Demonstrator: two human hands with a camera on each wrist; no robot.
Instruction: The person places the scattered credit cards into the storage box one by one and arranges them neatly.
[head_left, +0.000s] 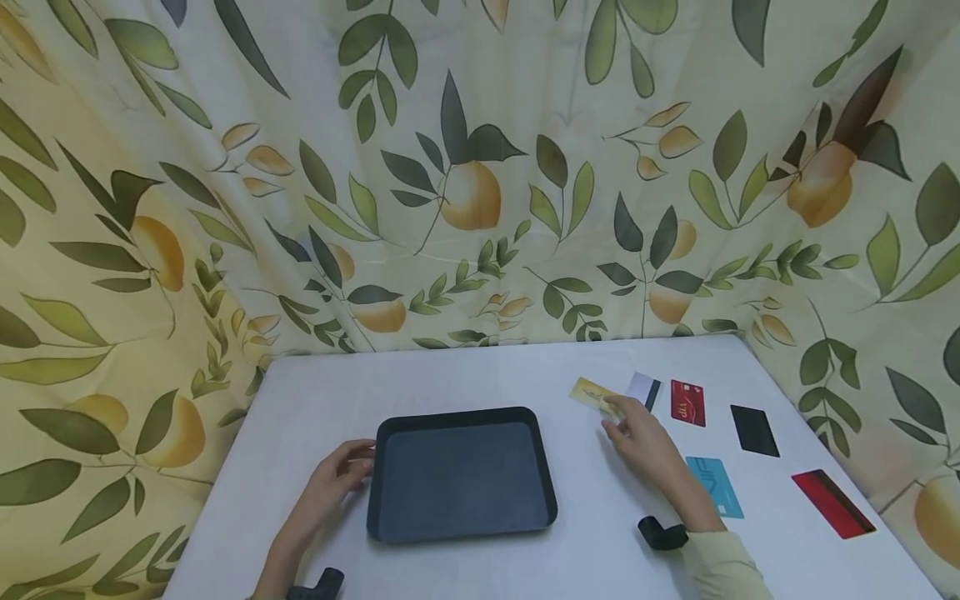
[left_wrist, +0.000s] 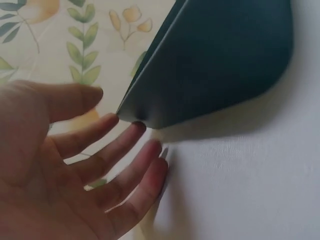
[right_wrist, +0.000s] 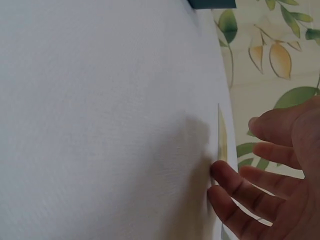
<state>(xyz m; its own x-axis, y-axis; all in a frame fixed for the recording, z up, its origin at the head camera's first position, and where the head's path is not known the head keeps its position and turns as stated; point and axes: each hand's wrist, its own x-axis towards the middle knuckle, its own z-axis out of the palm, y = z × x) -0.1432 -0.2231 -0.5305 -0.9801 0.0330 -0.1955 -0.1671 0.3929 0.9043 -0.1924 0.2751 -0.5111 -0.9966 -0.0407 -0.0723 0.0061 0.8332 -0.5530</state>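
Head view: white table (head_left: 480, 575) in the lower half of the frame, leaf-and-lemon curtain (head_left: 480, 167) behind it and on both sides.

Black tray (head_left: 461, 475) sits lower centre, flat on the table. Left hand (head_left: 337, 477) is at the tray's left edge, fingers relaxed and slightly spread; left wrist view shows the fingertips (left_wrist: 142, 131) at the tray's (left_wrist: 220, 55) rounded corner, touching or just short of it, cannot tell which. No grip around the tray.

Right hand (head_left: 637, 437) is right of the tray, at centre right of the frame, with fingertips on the near edge of a yellow card (head_left: 592, 394). Right wrist view shows the yellow card (right_wrist: 221, 135) edge-on, its edge raised off the table, fingers (right_wrist: 235, 182) at its lower end, thumb apart above. Fingers loosely spread; cannot tell whether the card is actually pinched or only touched.

Other cards lie flat to the right:
- white card with dark stripe (head_left: 643, 389), just beside the yellow card
- red card (head_left: 687, 402) next to it
- black card (head_left: 753, 430) further right
- light blue card (head_left: 714, 486) by the right forearm
- dark red card (head_left: 832, 502) near the table's right edge

Dark wrist straps at lower frame on both arms.
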